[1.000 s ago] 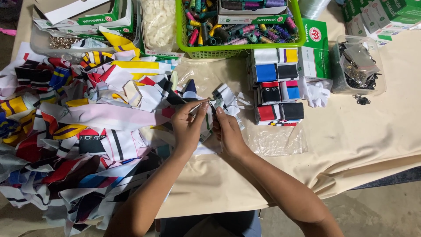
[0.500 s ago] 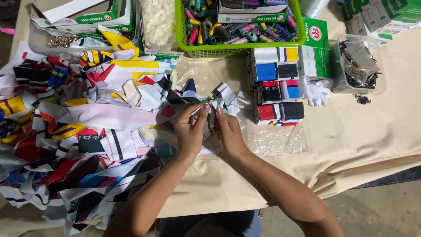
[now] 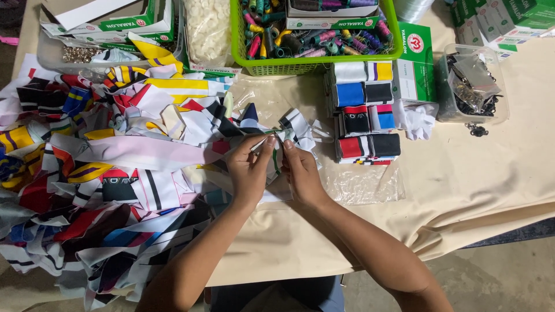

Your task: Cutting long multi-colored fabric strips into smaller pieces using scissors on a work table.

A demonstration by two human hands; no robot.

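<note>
Two hands: left hand (image 3: 250,167) and right hand (image 3: 300,173) meet at mid-table, fingertips pinched together on one small white, black and green printed fabric strip (image 3: 276,151).
Grip: both sets of fingers are closed on the strip, left thumb and forefinger at its top, right fingers just beside them.
Strip position: directly between the hands, its long axis running roughly away from the person; neither hand is clearly nearer.
Left of hands: large loose heap of multicoloured printed fabric cut-offs (image 3: 115,173), touching the left wrist.
Right of hands: neat stack of folded colour-block fabric bands (image 3: 364,112), near, with crinkled clear plastic bag (image 3: 361,185) below it.
Far side, centre: green plastic basket (image 3: 315,60) holding many thread spools.
Far side, left: clear bag of white buttons (image 3: 207,29) beside flat green-and-white cardboard boxes (image 3: 124,20).
Far right: clear plastic tub (image 3: 497,112) holding dark metal clips.
Surface: cream cloth-covered table (image 3: 474,190).
</note>
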